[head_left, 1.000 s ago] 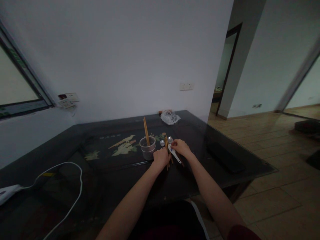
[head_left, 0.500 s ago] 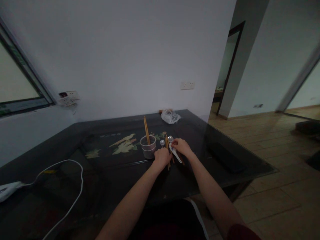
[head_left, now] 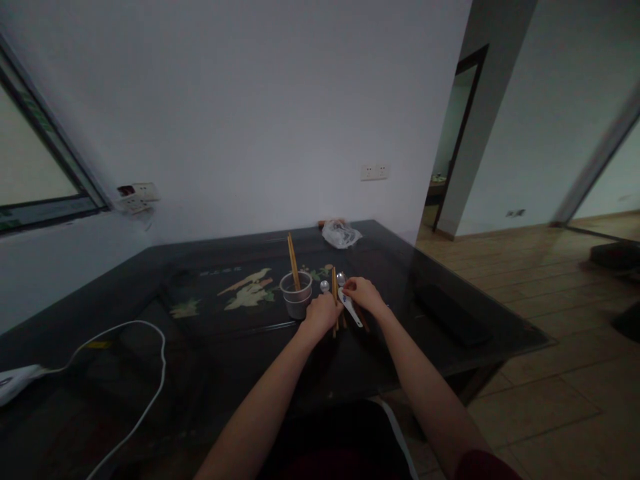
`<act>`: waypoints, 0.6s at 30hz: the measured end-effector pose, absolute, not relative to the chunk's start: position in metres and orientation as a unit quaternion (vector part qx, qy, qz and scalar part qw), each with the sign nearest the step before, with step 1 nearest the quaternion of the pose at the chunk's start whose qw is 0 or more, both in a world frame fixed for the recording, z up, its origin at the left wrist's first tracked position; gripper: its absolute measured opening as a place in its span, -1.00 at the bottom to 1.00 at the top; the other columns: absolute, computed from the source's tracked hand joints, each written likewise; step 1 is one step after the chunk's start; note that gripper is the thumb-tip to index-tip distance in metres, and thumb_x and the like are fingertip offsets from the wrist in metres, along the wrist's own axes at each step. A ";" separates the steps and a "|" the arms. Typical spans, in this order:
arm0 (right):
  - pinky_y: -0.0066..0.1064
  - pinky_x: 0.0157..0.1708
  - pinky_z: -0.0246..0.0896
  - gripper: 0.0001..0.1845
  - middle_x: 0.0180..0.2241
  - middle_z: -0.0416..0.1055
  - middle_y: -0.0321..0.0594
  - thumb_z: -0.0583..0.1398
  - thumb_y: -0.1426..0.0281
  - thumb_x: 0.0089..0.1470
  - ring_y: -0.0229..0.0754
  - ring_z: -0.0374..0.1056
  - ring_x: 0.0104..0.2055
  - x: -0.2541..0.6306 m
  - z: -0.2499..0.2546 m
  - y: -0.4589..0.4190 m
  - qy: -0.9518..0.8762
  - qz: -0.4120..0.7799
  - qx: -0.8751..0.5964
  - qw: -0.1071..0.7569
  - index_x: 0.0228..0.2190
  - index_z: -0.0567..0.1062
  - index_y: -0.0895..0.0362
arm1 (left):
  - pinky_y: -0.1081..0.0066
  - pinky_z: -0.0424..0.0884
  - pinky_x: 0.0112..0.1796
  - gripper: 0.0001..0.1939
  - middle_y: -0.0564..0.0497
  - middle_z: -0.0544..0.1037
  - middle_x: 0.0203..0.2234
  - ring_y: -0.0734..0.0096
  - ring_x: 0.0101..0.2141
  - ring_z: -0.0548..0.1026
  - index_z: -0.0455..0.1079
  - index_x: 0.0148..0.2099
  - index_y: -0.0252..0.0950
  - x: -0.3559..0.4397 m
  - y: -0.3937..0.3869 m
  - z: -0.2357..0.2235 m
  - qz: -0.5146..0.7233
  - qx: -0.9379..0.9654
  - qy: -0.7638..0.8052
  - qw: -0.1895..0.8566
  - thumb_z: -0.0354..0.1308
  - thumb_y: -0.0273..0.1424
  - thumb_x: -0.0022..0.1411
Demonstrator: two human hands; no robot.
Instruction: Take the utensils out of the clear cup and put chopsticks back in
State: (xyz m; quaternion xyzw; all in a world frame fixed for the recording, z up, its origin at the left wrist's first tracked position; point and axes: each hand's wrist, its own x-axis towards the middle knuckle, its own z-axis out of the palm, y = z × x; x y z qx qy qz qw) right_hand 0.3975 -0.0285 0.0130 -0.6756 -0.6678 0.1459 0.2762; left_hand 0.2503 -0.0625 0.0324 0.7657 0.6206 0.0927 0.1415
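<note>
My left hand (head_left: 323,313) is closed, its fingers round thin wooden chopsticks (head_left: 335,283) that stick out above and below it. My right hand (head_left: 363,293) is pinched at the bowl of a white soup spoon (head_left: 352,311) with a blue mark, whose handle points toward me. Just beyond the fingers shows a metal spoon (head_left: 341,278). Another small metal spoon (head_left: 325,286) lies beyond my left hand, which hides its handle. Left of that hand stands a grey metal cup (head_left: 297,305) with two chopsticks (head_left: 293,261) upright in it.
These things are on a dark, glossy table (head_left: 240,373) with a painted bird pattern. A crumpled plastic bag (head_left: 341,235) lies near the wall. At the right is a long black object (head_left: 453,315); at the left, a white cable (head_left: 163,353) runs from a white plug block (head_left: 17,385).
The chopsticks at my left hand have come closer together and straighter, and that hand has shifted slightly left. The white spoon has moved slightly left; my right hand has barely moved.
</note>
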 end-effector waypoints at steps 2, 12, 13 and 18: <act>-0.47 -0.38 0.13 -0.85 -0.33 0.52 -0.17 0.24 0.33 -0.04 -0.16 0.42 -0.29 0.398 0.012 -0.028 -0.667 0.142 -0.671 0.291 -0.36 0.56 0.09 | 0.18 0.41 -0.21 -0.54 -0.35 0.53 -0.21 -0.06 -0.16 0.51 0.30 -0.02 -0.44 0.251 -0.063 0.032 0.108 0.774 0.611 0.125 -0.11 -0.17 0.24; -0.52 -0.60 0.06 -0.55 -0.65 0.41 -0.23 0.08 0.11 0.08 -0.30 0.28 -0.63 0.396 0.016 -0.024 -0.621 0.247 -0.602 0.437 -0.62 0.45 0.17 | 0.19 0.40 -0.25 -0.65 -0.26 0.54 -0.28 -0.01 -0.22 0.54 0.25 -0.04 -0.36 0.254 -0.074 0.036 0.113 0.808 0.574 0.073 -0.12 -0.23 0.26; -0.52 -0.62 0.06 -0.57 -0.65 0.40 -0.24 0.10 0.10 0.04 -0.30 0.26 -0.64 0.396 0.016 -0.024 -0.614 0.268 -0.589 0.452 -0.62 0.44 0.17 | 0.19 0.40 -0.24 -0.65 -0.25 0.54 -0.28 0.00 -0.22 0.53 0.25 -0.04 -0.35 0.254 -0.075 0.037 0.113 0.809 0.573 0.069 -0.12 -0.23 0.26; -0.52 -0.66 0.08 -0.64 -0.66 0.34 -0.30 0.17 0.11 -0.07 -0.31 0.24 -0.66 0.396 0.014 -0.022 -0.581 0.333 -0.543 0.506 -0.60 0.44 0.17 | 0.21 0.39 -0.23 -0.63 -0.20 0.53 -0.28 0.05 -0.23 0.54 0.23 -0.01 -0.31 0.254 -0.078 0.040 0.114 0.822 0.556 0.038 -0.16 -0.19 0.29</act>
